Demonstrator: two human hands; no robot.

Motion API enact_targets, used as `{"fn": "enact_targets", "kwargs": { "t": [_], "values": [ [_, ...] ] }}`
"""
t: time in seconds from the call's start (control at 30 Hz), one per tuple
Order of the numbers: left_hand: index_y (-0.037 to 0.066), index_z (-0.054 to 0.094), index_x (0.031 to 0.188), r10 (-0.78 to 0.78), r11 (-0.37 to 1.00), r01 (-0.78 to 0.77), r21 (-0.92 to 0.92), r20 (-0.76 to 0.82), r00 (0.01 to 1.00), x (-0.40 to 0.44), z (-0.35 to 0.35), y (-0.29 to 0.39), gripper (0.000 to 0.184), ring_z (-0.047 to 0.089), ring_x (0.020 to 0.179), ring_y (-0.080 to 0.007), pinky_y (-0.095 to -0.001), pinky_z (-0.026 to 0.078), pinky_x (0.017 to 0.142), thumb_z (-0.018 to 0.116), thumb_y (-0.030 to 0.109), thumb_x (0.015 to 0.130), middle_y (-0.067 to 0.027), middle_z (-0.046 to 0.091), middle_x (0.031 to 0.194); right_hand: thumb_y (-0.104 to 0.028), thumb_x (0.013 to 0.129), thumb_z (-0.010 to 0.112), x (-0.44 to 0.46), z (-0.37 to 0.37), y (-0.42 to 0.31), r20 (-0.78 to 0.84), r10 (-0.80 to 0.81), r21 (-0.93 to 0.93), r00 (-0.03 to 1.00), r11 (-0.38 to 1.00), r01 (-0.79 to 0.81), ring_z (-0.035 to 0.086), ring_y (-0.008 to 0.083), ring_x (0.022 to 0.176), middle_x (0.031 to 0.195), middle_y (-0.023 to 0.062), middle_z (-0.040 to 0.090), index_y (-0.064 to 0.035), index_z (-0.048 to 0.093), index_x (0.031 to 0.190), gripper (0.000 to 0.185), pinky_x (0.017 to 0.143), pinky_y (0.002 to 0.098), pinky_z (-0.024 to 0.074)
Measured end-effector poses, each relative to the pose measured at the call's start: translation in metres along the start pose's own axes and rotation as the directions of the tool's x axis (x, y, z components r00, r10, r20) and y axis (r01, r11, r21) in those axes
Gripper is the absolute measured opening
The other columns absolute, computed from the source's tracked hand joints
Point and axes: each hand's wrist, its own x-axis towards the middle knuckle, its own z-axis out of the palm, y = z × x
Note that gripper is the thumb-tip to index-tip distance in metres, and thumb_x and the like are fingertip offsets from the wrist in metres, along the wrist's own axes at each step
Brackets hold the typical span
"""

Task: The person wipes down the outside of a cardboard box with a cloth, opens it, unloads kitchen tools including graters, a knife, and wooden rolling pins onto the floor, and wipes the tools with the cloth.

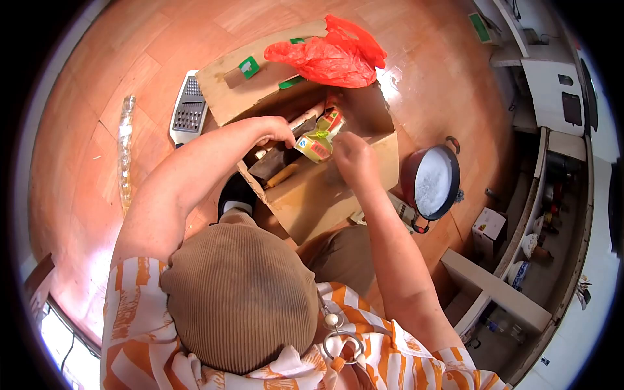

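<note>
An open cardboard box (313,214) stands on the floor in front of me. My left hand (276,130) is over its left side, fingers curled down, and what they hold, if anything, is hidden. My right hand (355,158) is closed at the right edge of a small yellow and red packet (314,148); its fingertips are hard to make out. Between and below the hands lie a dark blade (269,164) and a wooden handle (282,175). A red plastic bag (335,57) rests on the box's far flap.
A grater (190,110) and a wrapped roll (125,153) lie on the floor at left. To the right are a two-handled pot (434,182) with whitish contents, a small white carton (488,227) and open cabinet shelves (497,286).
</note>
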Motion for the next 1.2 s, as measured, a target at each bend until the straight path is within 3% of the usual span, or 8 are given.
{"fn": "enact_targets", "kwargs": {
  "t": [0.33, 0.43, 0.57, 0.7, 0.87, 1.0, 1.07, 1.2],
  "values": [
    [0.0, 0.054, 0.077, 0.086, 0.991, -0.08, 0.106, -0.061, 0.994, -0.059, -0.024, 0.032, 0.02, 0.042, 0.048, -0.0161, -0.0321, 0.033, 0.041, 0.06, 0.011, 0.061, -0.0069, 0.045, 0.058, -0.017, 0.076, 0.057, 0.005, -0.003, 0.003, -0.007, 0.055, 0.097, 0.998, 0.994, -0.054, 0.06, 0.0298, 0.073, 0.076, 0.0154, 0.061, -0.0047, 0.061, 0.084, 0.015, 0.067, 0.0357, 0.0467],
    [-0.001, 0.053, 0.081, 0.164, 0.983, -0.159, 0.092, -0.053, 0.985, -0.076, -0.027, 0.033, 0.024, 0.046, 0.053, -0.0194, -0.0349, 0.038, 0.046, 0.059, 0.012, 0.063, -0.0087, 0.049, 0.063, -0.016, 0.075, 0.058, 0.007, -0.003, 0.008, 0.0, 0.088, 0.192, 0.996, 0.978, -0.086, 0.06, 0.0272, 0.069, 0.073, 0.0153, 0.061, -0.004, 0.061, 0.085, 0.016, 0.065, 0.0338, 0.0468],
    [-0.003, 0.051, 0.091, 0.319, 0.886, -0.247, 0.392, -0.131, 0.939, -0.115, -0.031, 0.035, 0.033, 0.053, 0.075, -0.0182, -0.0304, 0.044, 0.067, 0.057, 0.013, 0.063, -0.0128, 0.055, 0.08, -0.016, 0.075, 0.059, 0.006, -0.006, 0.005, -0.021, 0.088, 0.193, 0.996, 0.978, -0.082, 0.059, 0.0246, 0.067, 0.073, 0.0153, 0.061, -0.0025, 0.06, 0.086, 0.017, 0.064, 0.0329, 0.0466],
    [-0.006, 0.052, 0.094, 0.507, 0.858, -0.483, 0.178, -0.13, 0.852, -0.14, -0.05, 0.004, 0.041, 0.055, 0.077, -0.0183, -0.0304, 0.043, 0.065, 0.06, 0.018, 0.062, -0.0128, 0.057, 0.082, -0.015, 0.077, 0.059, 0.004, -0.008, 0.007, -0.062, 0.133, 0.257, 0.989, 0.96, -0.113, 0.055, 0.0163, 0.061, 0.065, 0.0098, 0.058, -0.0003, 0.06, 0.085, 0.017, 0.06, 0.029, 0.0452],
    [-0.004, 0.052, 0.105, 0.464, 0.824, -0.493, -0.279, -0.167, 0.87, -0.184, -0.069, -0.04, 0.051, 0.053, 0.083, -0.011, -0.0253, 0.045, 0.071, 0.063, 0.017, 0.06, -0.0077, 0.057, 0.092, -0.013, 0.077, 0.059, 0.006, -0.003, 0.011, -0.086, 0.12, 0.36, 0.989, 0.929, -0.082, 0.049, 0.0099, 0.058, 0.061, 0.0042, 0.053, 0.001, 0.059, 0.084, 0.016, 0.056, 0.0256, 0.0427],
    [-0.005, 0.047, 0.113, 0.443, 0.784, -0.523, -0.335, -0.287, 0.849, -0.222, -0.079, -0.077, 0.059, 0.057, 0.088, -0.0125, -0.0243, 0.046, 0.076, 0.062, 0.015, 0.06, -0.0099, 0.058, 0.099, -0.011, 0.075, 0.059, 0.01, -0.001, 0.018, -0.015, 0.14, 0.349, 0.99, 0.928, -0.126, 0.051, 0.0138, 0.059, 0.065, 0.0066, 0.055, -0.0065, 0.057, 0.1, 0.026, 0.059, 0.0272, 0.0437],
    [-0.006, 0.041, 0.119, 0.382, 0.643, -0.52, -0.562, -0.353, 0.854, -0.23, -0.085, -0.106, 0.065, 0.059, 0.091, -0.0167, -0.0264, 0.048, 0.08, 0.061, 0.013, 0.06, -0.0121, 0.057, 0.104, -0.01, 0.071, 0.058, 0.012, -0.004, 0.011, 0.077, 0.131, 0.2, 0.988, 0.969, -0.144, 0.057, 0.0236, 0.07, 0.075, 0.0126, 0.059, -0.016, 0.052, 0.114, 0.044, 0.068, 0.0324, 0.0465],
    [-0.006, 0.038, 0.121, 0.306, 0.538, -0.527, -0.658, -0.43, 0.849, -0.234, -0.092, -0.161, 0.063, 0.059, 0.091, -0.0188, -0.0284, 0.048, 0.081, 0.059, 0.01, 0.064, -0.0118, 0.057, 0.104, -0.014, 0.07, 0.057, 0.013, -0.01, -0.006, 0.144, 0.068, -0.027, 0.987, 0.998, -0.065, 0.056, 0.0332, 0.089, 0.094, 0.0185, 0.06, -0.0116, 0.057, 0.106, 0.037, 0.078, 0.0412, 0.0448]
  ]
}}
